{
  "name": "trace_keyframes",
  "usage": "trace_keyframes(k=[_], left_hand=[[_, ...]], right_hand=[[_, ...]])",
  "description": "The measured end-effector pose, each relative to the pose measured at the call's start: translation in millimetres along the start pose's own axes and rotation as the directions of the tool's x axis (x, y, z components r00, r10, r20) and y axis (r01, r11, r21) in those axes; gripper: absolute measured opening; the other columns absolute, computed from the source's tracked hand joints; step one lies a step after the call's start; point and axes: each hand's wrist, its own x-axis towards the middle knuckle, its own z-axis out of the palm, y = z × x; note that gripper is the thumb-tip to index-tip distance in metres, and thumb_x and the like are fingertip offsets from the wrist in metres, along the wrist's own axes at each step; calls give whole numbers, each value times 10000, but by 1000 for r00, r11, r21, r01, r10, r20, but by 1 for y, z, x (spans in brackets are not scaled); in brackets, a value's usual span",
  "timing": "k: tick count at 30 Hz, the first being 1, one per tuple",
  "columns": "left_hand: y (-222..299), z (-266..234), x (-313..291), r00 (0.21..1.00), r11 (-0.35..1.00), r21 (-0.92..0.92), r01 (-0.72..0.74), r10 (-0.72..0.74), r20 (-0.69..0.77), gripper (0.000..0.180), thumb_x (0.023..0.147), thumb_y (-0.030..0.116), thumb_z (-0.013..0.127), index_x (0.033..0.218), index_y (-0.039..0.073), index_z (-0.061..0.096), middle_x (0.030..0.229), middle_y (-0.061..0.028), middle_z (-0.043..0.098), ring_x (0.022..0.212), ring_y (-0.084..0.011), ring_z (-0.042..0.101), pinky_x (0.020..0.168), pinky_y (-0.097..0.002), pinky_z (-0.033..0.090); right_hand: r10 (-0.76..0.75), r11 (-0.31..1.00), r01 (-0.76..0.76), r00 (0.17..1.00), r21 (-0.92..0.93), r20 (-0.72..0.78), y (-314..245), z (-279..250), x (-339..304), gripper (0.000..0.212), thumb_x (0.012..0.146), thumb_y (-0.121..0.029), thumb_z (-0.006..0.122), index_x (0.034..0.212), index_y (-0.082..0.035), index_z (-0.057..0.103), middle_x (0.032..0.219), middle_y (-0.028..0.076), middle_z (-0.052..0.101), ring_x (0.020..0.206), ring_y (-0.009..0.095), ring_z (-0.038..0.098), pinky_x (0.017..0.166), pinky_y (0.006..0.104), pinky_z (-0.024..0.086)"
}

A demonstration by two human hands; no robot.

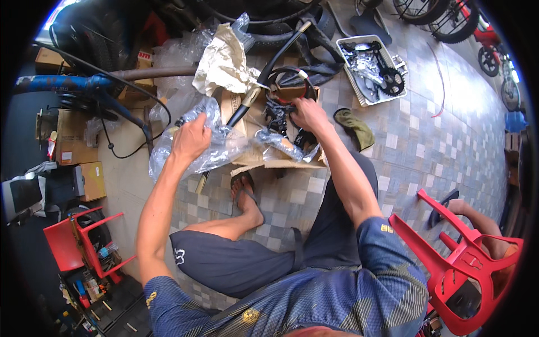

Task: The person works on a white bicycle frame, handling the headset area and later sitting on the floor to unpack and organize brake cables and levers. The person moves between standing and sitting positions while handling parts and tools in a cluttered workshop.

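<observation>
My left hand (191, 138) is closed on a clear plastic bag (216, 153) that spreads over the left side of an open cardboard box (281, 164). My right hand (310, 117) reaches into the box with its fingers curled down among black bike parts (276, 119); what they grip is hidden. A coil of black and red cable (292, 78) lies just beyond that hand. Nearer me in the box is a part wrapped in clear plastic (281, 144). A long black bar with pale ends (251, 96) slants across the box between my hands.
Crumpled cream paper (222, 62) lies beyond the box. At right are a white basket of bike parts (366, 98) and an olive cloth (355, 129). A blue bike frame (62, 84) juts in from the left. Red plastic chairs (466, 261) stand on both sides, one near another person's arm.
</observation>
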Motion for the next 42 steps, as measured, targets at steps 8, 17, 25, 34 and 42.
trace_keyframes(k=[8,17,25,34,42], left_hand=[[25,-21,-18,960,972,-233,-28,-39,-278,148,885,123,573,951,8,507,789,-268,621,766,-497,620,641,-553,457],[37,9,-17,987,975,-196,-107,82,-135,258,919,224,611,1068,20,558,1073,-215,650,918,-474,646,782,-550,530],[30,59,7,995,995,36,-90,88,57,367,894,272,683,1157,33,592,1154,-188,632,1137,-408,599,928,-524,485],[32,115,40,995,984,146,-99,97,27,305,891,240,673,1110,36,614,1080,-196,640,1069,-389,612,930,-518,474],[121,96,60,929,913,196,-358,369,-21,384,887,352,708,1105,43,642,1039,-156,661,1042,-331,610,921,-486,449]], right_hand=[[-72,942,89,995,-323,66,-8,57,45,356,841,-148,615,1191,-81,613,1146,120,683,1177,292,603,987,431,441],[-237,800,253,966,-544,100,23,48,39,148,838,-235,635,838,-133,742,883,49,734,1002,208,632,957,373,388],[-371,714,394,914,-578,165,20,-46,-6,140,838,-216,632,764,-167,741,785,10,715,933,184,645,904,358,398],[-332,867,240,931,-436,-148,15,-178,-93,104,793,-154,677,879,-144,734,842,21,678,937,205,619,930,373,410],[-272,940,108,810,-323,-519,3,-241,-145,234,730,-134,765,959,-146,717,860,8,655,889,222,600,900,373,407]])
